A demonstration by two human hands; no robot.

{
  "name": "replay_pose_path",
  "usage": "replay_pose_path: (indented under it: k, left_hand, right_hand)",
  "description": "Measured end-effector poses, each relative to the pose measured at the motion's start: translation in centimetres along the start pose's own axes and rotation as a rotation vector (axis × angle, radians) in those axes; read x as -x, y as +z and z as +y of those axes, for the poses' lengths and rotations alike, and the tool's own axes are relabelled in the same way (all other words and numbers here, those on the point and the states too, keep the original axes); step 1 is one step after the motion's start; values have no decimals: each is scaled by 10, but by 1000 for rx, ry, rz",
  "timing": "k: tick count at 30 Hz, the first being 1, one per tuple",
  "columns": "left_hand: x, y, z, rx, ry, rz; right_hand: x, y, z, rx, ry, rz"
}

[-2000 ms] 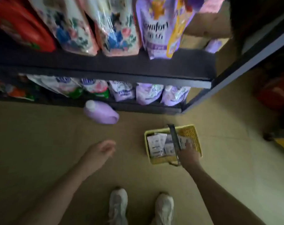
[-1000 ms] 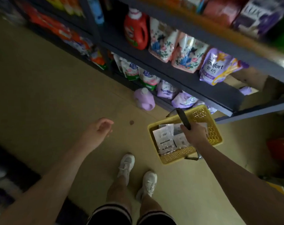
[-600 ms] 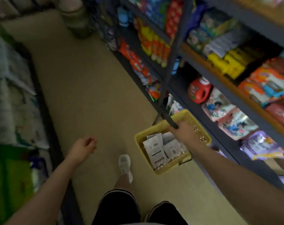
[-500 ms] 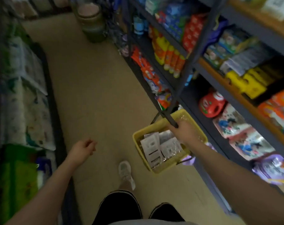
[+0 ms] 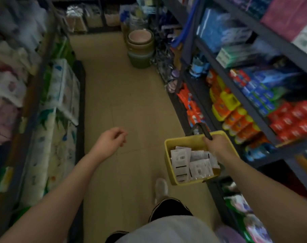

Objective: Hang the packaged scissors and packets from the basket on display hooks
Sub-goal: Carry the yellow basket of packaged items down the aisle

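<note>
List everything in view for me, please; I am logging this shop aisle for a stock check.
basket: one, yellow, carried at lower right by its dark handle
packets: several, white, count unclear, lying inside the basket
stacked tubs: a few, pink and green, on the floor at the far end of the aisle
right shelves: dark frame, holding orange, yellow, red and blue packaged goods
left shelves: pale wrapped packs, white with green print
floor: beige, down the middle
shoe: one visible, white
left hand: fingers loosely curled, holding nothing
right hand: grip curled round the basket handle
</note>
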State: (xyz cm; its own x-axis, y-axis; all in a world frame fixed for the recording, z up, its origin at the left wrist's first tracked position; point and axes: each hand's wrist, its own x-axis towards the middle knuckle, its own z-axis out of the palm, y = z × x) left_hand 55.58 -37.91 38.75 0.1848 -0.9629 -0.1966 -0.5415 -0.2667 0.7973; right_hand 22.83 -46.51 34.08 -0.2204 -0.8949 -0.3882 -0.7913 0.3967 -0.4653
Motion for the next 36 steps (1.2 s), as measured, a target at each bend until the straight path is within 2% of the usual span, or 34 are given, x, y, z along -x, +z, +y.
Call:
replay_pose_path:
  k: [5,14,18,25,30,36]
  left_hand:
    - [-128,-28,17,-50,43,16]
    - [-345,-110,-3,-128,-151,93]
    - [-443,-145,-17,-136,-183,122]
    - [-640,-217,-33,-99,-184,131]
    - [-777,-292,-10,-90,-92,73]
    - [-938,-359,16,-82,41,88]
  right_hand:
    - [-115,9,-86,35,-69,-27]
    - [-289,-8,-296,9,-273,-89]
    - [-356,-5,-392,-61,-337,-81]
    - [-496,34,-545,-98,-292,-98]
    - [-597,52,-651,-113,-215,-70]
    - [-716,74,-757,-187,-128,-85]
